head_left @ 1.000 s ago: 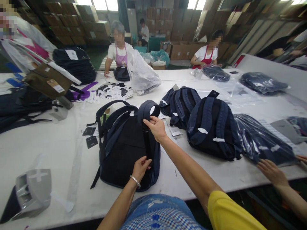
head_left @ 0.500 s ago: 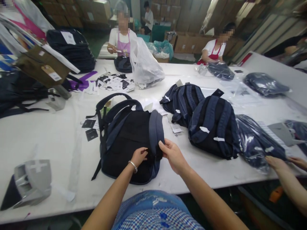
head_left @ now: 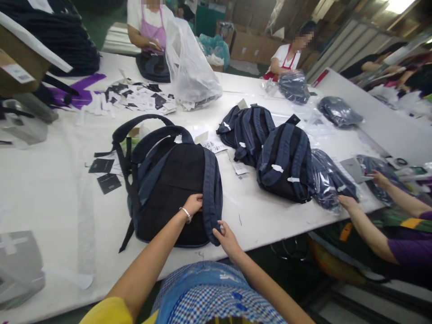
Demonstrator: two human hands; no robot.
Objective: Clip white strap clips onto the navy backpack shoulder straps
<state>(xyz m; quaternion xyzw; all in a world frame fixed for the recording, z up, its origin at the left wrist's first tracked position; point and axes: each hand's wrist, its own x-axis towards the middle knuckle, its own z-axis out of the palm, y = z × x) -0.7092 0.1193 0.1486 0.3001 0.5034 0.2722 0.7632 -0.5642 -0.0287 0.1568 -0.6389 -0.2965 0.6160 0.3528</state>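
Note:
A dark navy and black backpack [head_left: 168, 193] lies on the table in front of me with its back panel up. One shoulder strap [head_left: 209, 180] runs down its right side, and the other loops up at the left. My left hand [head_left: 193, 205], with a bracelet at the wrist, is closed at the inner edge of the right strap; its fingertips are tucked under and hidden. Lower down, my right hand [head_left: 227, 236] pinches the bottom end of that same strap between thumb and fingers. Black hang tags [head_left: 108, 182] lie left of the backpack.
More backpacks [head_left: 285, 162] with white strips on their straps lie to the right. Beside them a co-worker's hand [head_left: 347, 202] touches a plastic-wrapped backpack [head_left: 329, 177]. Loose tags [head_left: 141, 96] and a plastic bag [head_left: 191, 63] are farther back. A grey holder [head_left: 20, 265] stands at left.
My right hand has slid down the strap to its lower end. The strap now lies straighter along the backpack's side. My left hand has moved in against the strap's edge. The view has shifted.

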